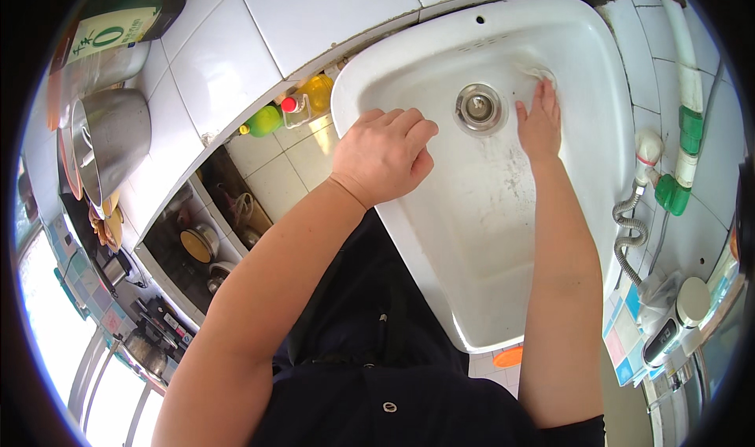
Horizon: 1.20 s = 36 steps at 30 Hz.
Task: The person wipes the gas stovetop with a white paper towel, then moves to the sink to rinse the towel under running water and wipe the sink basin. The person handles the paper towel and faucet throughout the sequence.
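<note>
A white ceramic sink [472, 282] stretches before me, with a round metal drain [480, 108] near its far end. My right hand [540, 124] reaches into the basin right of the drain, fingers stretched out and thumb apart. Its fingertips touch a pale, wet-looking piece [535, 71] against the far right wall; whether this is a cloth, I cannot tell. Dark smudges [515, 171] mark the basin floor below that hand. Over the sink's left rim my left hand [385, 152] is curled into a fist, its palm hidden and nothing showing out of it.
Beyond the left rim stand a yellow bottle with a red cap [314, 94] and a green bottle [263, 122]. A metal pot [118, 136] sits on the white tiled counter [204, 46]. To the right are a coiled metal hose [629, 230] and a pipe with green fittings [690, 132].
</note>
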Available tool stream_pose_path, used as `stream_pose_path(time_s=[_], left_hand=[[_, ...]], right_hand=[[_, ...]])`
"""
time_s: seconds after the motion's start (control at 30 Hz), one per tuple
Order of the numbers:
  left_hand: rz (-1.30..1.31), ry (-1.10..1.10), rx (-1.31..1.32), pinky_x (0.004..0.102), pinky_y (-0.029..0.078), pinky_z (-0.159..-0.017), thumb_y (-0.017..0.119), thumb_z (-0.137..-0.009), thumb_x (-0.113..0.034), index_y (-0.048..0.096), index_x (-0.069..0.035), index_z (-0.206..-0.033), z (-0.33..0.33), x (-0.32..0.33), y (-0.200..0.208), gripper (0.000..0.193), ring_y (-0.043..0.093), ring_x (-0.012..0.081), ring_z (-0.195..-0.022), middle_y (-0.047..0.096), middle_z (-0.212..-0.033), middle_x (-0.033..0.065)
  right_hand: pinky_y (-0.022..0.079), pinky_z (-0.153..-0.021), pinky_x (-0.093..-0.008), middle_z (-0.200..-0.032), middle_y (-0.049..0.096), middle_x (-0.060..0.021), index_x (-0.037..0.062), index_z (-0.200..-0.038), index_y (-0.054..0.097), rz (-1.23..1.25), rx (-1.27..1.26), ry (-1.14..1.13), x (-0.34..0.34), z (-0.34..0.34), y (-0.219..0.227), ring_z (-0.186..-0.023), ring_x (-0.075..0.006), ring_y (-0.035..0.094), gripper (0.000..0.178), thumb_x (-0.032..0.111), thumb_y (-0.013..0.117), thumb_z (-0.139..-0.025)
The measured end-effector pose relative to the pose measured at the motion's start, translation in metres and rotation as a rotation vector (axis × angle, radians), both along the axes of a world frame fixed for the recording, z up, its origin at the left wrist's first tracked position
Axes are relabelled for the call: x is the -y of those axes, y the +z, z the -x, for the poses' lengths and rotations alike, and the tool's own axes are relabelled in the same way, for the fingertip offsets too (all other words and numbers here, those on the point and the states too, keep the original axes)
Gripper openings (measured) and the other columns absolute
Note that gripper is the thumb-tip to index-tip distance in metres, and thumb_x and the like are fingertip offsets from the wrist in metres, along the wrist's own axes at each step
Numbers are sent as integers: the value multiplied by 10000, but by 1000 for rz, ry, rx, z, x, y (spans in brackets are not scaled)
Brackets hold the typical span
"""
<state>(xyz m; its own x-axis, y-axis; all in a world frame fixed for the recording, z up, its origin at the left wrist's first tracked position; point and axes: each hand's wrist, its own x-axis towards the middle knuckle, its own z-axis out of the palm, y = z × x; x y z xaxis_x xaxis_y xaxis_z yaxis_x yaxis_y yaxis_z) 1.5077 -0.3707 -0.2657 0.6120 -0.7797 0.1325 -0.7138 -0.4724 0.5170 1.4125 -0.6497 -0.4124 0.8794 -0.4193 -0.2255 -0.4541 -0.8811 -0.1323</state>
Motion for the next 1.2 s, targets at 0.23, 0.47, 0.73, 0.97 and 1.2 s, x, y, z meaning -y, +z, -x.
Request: stream_pose_path(time_s=[0.23,0.47,0.73,0.97,1.2], left_hand=[[-19,-38,-14,326,475,-608,616,-658,-32,592,-106,-854,-2,2,1,211,582,187,-641,581,-748,-1],[-3,-21,1,318,463,-596,615,-653,-29,591,-106,-857,-1,0,0,219,580,177,-636,579,-745,-4],[-21,-32,-19,324,466,-609,615,-655,-26,588,-102,-859,-2,0,-1,219,583,181,-653,577,-751,2],[-68,-46,-47,311,451,-652,638,-693,-117,568,-100,-845,-3,-2,-2,167,565,168,-718,553,-791,4],[-46,-29,-33,317,457,-638,628,-675,-75,572,-99,-859,-2,-2,-3,194,577,180,-696,567,-783,5]], right_hand=[[183,-1162,-404,-1548,184,-158,-12,-1462,227,-233,112,-226,-35,-75,-28,-1435,-288,172,681,383,448,-953],[38,-1184,-332,-1567,189,-22,57,-1491,208,523,-509,336,6,-37,37,-1455,-148,84,645,462,293,-996],[10,-1187,-357,-1543,248,18,77,-1478,266,668,-343,331,22,-39,77,-1455,-129,61,605,235,480,-934],[-42,-1180,-408,-1526,293,-2,68,-1478,267,677,-607,314,2,-51,41,-1458,-150,63,574,136,395,-923],[159,-1138,-428,-1482,336,-22,88,-1426,370,535,-336,345,20,-5,75,-1385,-231,246,586,72,502,-855]])
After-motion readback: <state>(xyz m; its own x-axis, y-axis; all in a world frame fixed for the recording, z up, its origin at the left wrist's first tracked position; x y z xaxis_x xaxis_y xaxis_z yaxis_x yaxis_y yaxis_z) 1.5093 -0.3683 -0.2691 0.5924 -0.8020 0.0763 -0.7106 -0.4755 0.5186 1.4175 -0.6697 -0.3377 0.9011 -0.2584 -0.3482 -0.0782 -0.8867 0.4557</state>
